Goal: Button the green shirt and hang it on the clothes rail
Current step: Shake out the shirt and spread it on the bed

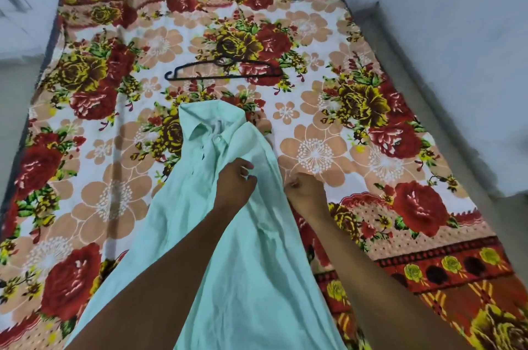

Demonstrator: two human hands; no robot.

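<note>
One green shirt [228,235] lies on the bed [357,166], long axis running from the collar, just beyond the fingers, back toward the person. L hand [234,182] rests on the chest, fingers curled into the cloth near the placket; R hand [305,192] pinches the shirt's right edge. Both sit at the same level; L is nearer the buttons. One black hanger [223,71] lies well beyond the collar. No rail in view.

My pale green shirt [228,249] lies lengthwise on the bed, collar pointing away from me, top button fastened, the placket below it open, fabric rumpled and bunched.
</note>
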